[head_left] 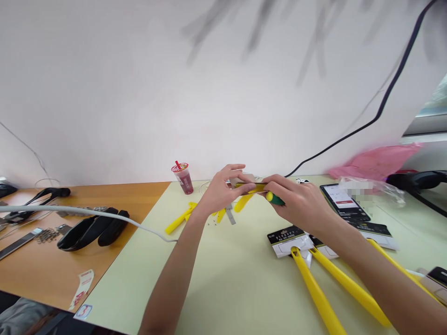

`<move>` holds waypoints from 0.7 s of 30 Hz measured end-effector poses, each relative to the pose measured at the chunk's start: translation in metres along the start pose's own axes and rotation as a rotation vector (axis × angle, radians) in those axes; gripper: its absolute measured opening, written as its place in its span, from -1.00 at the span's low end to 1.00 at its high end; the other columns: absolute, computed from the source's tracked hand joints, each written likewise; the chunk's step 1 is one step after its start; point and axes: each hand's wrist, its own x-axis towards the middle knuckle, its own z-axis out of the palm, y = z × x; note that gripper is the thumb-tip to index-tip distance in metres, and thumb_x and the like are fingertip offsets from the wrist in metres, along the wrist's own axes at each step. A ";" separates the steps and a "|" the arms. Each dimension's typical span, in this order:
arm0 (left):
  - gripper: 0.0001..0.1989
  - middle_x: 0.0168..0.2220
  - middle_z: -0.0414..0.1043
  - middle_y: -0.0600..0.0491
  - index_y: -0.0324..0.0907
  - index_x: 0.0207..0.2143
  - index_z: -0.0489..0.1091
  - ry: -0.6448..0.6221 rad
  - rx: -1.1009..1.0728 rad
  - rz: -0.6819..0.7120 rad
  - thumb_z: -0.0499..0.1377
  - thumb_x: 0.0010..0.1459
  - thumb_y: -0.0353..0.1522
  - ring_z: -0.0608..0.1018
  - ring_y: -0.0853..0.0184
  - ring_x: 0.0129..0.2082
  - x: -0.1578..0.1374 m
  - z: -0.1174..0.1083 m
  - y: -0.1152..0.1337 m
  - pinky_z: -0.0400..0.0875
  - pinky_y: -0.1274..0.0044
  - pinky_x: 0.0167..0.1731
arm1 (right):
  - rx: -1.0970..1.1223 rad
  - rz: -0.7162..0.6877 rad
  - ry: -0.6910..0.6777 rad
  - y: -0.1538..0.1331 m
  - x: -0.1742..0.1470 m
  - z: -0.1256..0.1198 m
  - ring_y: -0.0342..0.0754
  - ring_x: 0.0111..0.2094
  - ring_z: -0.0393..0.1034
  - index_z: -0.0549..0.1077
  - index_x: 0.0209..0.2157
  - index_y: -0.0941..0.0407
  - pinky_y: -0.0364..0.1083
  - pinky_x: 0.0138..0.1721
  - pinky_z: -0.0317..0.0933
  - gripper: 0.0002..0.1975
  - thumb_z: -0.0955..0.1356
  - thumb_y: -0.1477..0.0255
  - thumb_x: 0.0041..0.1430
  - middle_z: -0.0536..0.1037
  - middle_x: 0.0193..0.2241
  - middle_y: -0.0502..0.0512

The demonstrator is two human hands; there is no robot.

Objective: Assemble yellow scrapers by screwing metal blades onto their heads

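Observation:
Above the pale table, my left hand (pixel 223 188) pinches a flat yellow plastic piece (pixel 258 188) between thumb and fingers. My right hand (pixel 296 200) meets its other end and is closed around a screwdriver (pixel 275 199) with a green-and-yellow handle; the screwdriver's shaft is hidden. Below my hands lie loose yellow handle parts (pixel 179 221), another yellow piece (pixel 243 202), a small metal blade (pixel 230 215) and a few tiny screws (pixel 215 224). Under my right forearm are long yellow-handled tools (pixel 316 291) with black-and-white card tags (pixel 290 240); their type cannot be made out.
A red drink cup with a straw (pixel 183 179) stands near the wall. A phone (pixel 344 202), a pink bag (pixel 377 163) and clear plastic wrap lie to the right. A white cable (pixel 139 225) crosses from the left, where a black case (pixel 89 230) rests on the brown table (pixel 45 279).

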 end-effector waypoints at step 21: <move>-0.64 0.02 0.67 0.02 0.02 0.11 0.61 -0.058 0.035 0.198 0.36 0.32 -0.11 0.64 0.12 0.04 -0.006 0.011 0.014 0.49 0.36 0.09 | 0.180 0.262 0.165 0.005 -0.003 -0.005 0.01 -0.31 0.59 0.58 -0.18 -0.01 -0.04 -0.39 0.31 -0.91 0.38 0.37 0.40 0.75 -0.11 0.13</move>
